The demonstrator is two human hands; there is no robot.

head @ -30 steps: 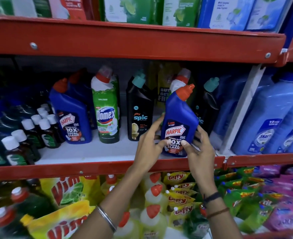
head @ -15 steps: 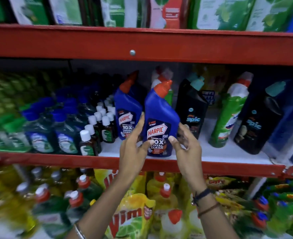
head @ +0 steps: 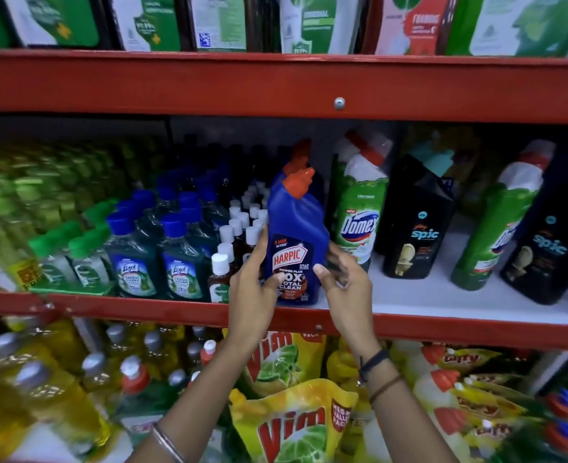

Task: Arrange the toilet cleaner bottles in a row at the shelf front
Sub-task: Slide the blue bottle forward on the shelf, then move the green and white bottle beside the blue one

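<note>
A blue Harpic bottle (head: 296, 238) with an orange cap stands at the front of the white middle shelf (head: 442, 304). My left hand (head: 254, 289) grips its left side and my right hand (head: 342, 289) its right side. A second blue Harpic bottle's orange cap (head: 301, 155) shows right behind it. To the right stand a green Domex bottle (head: 359, 215), a black Spic bottle (head: 416, 225), another green Domex bottle (head: 496, 228) and another black Spic bottle (head: 546, 248), set further back and unevenly.
Small white-capped brown bottles (head: 235, 235) crowd just left of the Harpic, then blue-capped Lizol bottles (head: 155, 255). The red shelf lip (head: 142, 309) runs below. Yellow Vim pouches (head: 292, 426) and dish-liquid bottles fill the shelf underneath. Refill packs line the top shelf.
Both hands have carried the Harpic bottle leftward along the shelf, past the Spic and Domex bottles, and it now stands in front of the other Harpic bottle.
</note>
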